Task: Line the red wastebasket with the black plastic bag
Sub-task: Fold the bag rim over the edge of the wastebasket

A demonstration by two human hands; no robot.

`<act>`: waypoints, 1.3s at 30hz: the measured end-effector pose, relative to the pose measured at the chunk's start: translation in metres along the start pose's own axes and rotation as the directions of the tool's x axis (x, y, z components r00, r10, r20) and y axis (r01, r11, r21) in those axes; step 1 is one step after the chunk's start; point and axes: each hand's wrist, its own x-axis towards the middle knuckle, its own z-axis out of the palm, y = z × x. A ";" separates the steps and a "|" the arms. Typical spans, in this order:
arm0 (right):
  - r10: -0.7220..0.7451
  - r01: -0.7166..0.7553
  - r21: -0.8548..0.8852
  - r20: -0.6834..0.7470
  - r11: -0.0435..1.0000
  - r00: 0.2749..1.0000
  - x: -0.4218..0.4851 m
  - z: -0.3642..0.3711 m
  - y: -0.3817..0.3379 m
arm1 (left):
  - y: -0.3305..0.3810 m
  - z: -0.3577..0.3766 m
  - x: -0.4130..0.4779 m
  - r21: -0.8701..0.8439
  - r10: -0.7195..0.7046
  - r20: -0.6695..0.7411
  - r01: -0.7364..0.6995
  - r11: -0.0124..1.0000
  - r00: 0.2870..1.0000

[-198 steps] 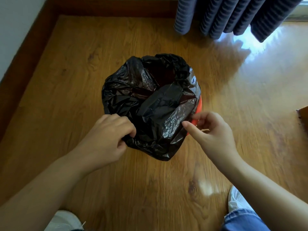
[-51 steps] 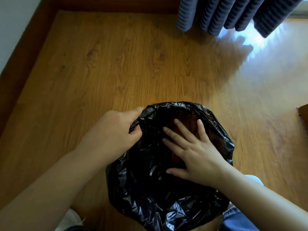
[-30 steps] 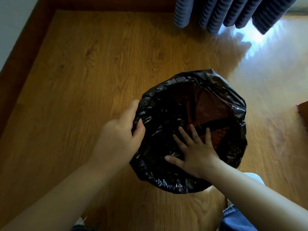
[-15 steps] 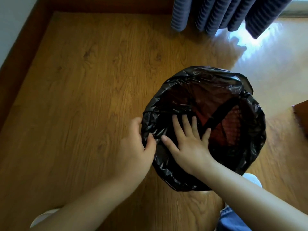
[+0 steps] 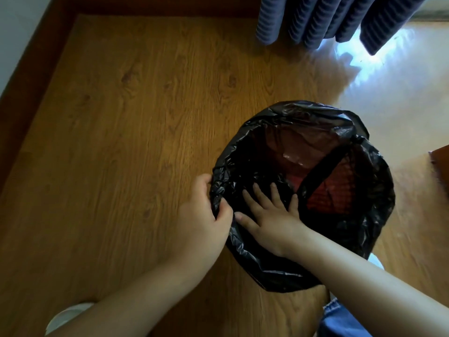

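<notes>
As left fingers (image 5: pixel 223 210) pinch the black bag (image 5: pixel 375 229), straight right fingers (image 5: pixel 259 193) press inside, curtain (image 5: pixel 315 20) beyond.

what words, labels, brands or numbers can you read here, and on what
None: no readable text in this view.
The bag is plain black.
The basket shows only red mesh, no label.
The floor and curtain carry no print.
</notes>
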 end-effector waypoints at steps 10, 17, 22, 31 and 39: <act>0.110 -0.101 -0.326 0.009 0.940 0.994 0.023 0.002 0.023 | 0.028 -0.016 -0.007 -0.042 0.134 0.131 -0.130 0.991 0.982; 0.152 -0.100 -0.398 0.100 0.912 0.983 0.023 0.008 0.025 | 0.033 -0.019 -0.003 0.025 0.227 0.151 -0.233 0.972 0.962; 0.118 -0.089 -0.318 0.073 0.944 0.990 0.002 -0.008 0.019 | 0.023 -0.022 0.007 0.073 0.231 0.115 -0.240 0.968 0.966; -0.182 0.186 0.042 -0.084 0.982 0.980 -0.004 -0.010 -0.009 | 0.013 -0.020 0.007 0.010 0.202 0.078 -0.204 0.979 0.976; -0.090 0.104 -0.140 0.097 0.985 0.991 0.001 -0.005 0.000 | 0.010 -0.021 0.005 0.079 0.273 0.081 -0.279 0.957 0.959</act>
